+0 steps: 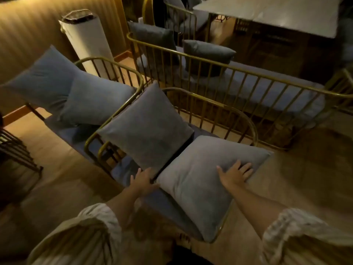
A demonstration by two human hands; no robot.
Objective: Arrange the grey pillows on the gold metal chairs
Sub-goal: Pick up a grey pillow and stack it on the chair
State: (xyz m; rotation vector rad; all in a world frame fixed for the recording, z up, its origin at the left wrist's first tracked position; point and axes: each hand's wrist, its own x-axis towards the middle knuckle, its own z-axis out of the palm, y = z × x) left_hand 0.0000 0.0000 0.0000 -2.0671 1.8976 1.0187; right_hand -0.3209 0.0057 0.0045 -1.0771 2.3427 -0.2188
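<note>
Pillows: two [63, 88] lean at the left chair's [118, 69] back, one [147, 127] stands on the near chair's [236, 115] seat, left side. The left hand [143, 180] lies open at that pillow's lower corner, holding nothing. The right hand [236, 174] presses flat, fingers spread, on the front pillow [200, 184], which overhangs the seat's right edge and could slide off if released. Floor [305, 169] right is open.

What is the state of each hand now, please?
Left hand: open, fingers spread at the near pillow's left edge.
Right hand: open, flat on that pillow, holding nothing.
</note>
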